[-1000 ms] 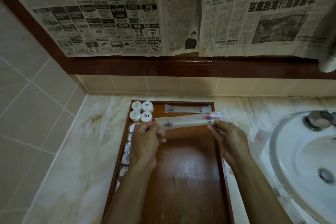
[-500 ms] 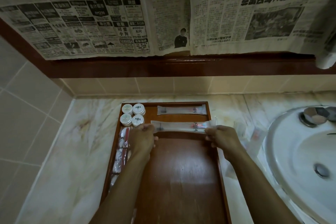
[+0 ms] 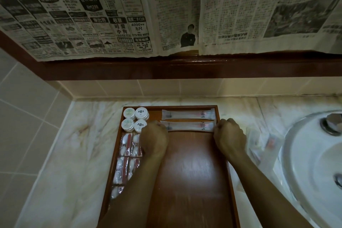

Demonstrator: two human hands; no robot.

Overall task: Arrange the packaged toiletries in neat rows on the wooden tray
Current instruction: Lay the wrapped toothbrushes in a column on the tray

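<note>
Wooden tray (image 3: 224,163) — both hands' grip, left (image 3: 154,139) and right (image 3: 229,139), holds second long packet (image 3: 188,126).

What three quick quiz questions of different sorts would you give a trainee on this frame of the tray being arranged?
1. True or false: two long sachets lie one behind the other across the far end of the wooden tray.
2. How many round white tubs stand in the tray's far left corner?
3. Which does the left hand hold? A: the nearer long sachet; B: a round tub; C: the sink.

Key:
1. True; the farther long sachet lies just behind the nearer one.
2. Four, in a two-by-two block.
3. A; the right hand is at its other end, and both hands' fingers are curled.
</note>
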